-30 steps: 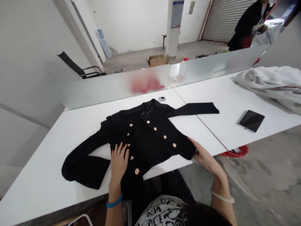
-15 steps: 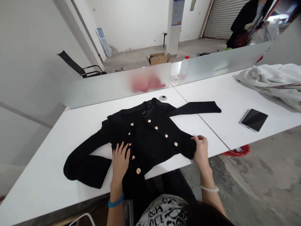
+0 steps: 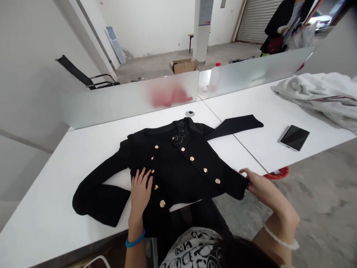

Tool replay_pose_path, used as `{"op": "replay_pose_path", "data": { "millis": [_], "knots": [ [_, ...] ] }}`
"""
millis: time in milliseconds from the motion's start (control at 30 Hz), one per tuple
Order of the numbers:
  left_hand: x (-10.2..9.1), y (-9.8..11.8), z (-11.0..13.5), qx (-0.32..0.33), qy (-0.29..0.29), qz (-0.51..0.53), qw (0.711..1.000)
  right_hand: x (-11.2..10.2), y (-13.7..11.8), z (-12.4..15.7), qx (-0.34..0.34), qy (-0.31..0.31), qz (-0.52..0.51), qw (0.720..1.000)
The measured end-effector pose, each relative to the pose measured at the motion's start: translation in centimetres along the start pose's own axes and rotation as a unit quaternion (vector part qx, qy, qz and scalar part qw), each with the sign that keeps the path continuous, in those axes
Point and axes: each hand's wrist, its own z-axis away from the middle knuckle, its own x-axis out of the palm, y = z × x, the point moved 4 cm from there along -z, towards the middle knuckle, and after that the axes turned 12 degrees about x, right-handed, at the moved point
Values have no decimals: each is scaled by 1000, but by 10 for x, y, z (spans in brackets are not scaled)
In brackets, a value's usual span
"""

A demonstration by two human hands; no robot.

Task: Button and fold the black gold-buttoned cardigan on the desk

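A black jacket [image 3: 178,171] with gold buttons and a flower trim at the collar lies spread across the white table, its front unfastened. My left hand [image 3: 141,190] rests flat on the left front panel, fingers apart, beside the row of buttons. At the other side, my right hand [image 3: 255,182] pinches the lower corner of the right front panel and holds it out past the table's front edge. One sleeve is bent at the left; the other stretches to the right, over the table seam.
A frosted divider [image 3: 134,100] runs along the table's back. On the right are a dark-screened device [image 3: 294,137] and a pile of pale cloth [image 3: 320,95]. A red bin [image 3: 279,173] stands below the front edge. Beyond the divider are a cardboard box [image 3: 184,66], a chair [image 3: 83,76] and another person [image 3: 279,29].
My right hand has drawn the jacket's right front panel outward to the right and toward me, past the table edge. The left hand has stayed flat on the jacket.
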Motion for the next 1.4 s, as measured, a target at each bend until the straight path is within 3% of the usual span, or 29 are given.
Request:
{"op": "replay_pose_path", "data": {
  "millis": [100, 167, 300, 400, 500, 567, 700, 767, 867, 967, 1100, 1267, 1400],
  "knots": [
    [1, -1, 0, 0, -2, 2, 1000, 2, 17, 0, -5, -23, 73, 997],
    [2, -2, -1, -2, -2, 5, 1000, -3, 3, 3, -51, -12, 53, 997],
    [-4, 3, -2, -7, 19, 30, 999, -13, -71, -2, -161, -49, -33, 985],
    [-19, 11, 6, -37, 76, 70, 994, -5, -141, -25, -255, -85, -36, 963],
    [-33, 15, 29, -95, 118, 57, 987, 29, -206, -55, -372, -142, 18, 917],
    [-37, 14, 49, -106, 137, 11, 985, 60, -241, -80, -403, -158, 57, 899],
    [-31, 7, 84, -84, 134, -77, 984, 129, -288, -126, -330, -136, 133, 925],
    [-27, 3, 95, -83, 139, -82, 983, 155, -300, -137, -288, -115, 153, 938],
    [-27, -1, 101, -96, 170, -37, 980, 176, -308, -138, -298, -101, 135, 940],
    [-35, -4, 99, -171, 165, 50, 970, 180, -305, -139, -310, -107, 99, 939],
    [-44, -11, 102, -313, 134, 183, 922, 178, -299, -141, -320, -89, 88, 939],
    [-42, -14, 106, -352, 137, 312, 871, 188, -302, -131, -369, -37, 150, 917],
    [-42, -13, 110, -357, 139, 345, 857, 194, -300, -124, -383, 16, 152, 911]
  ]
}}
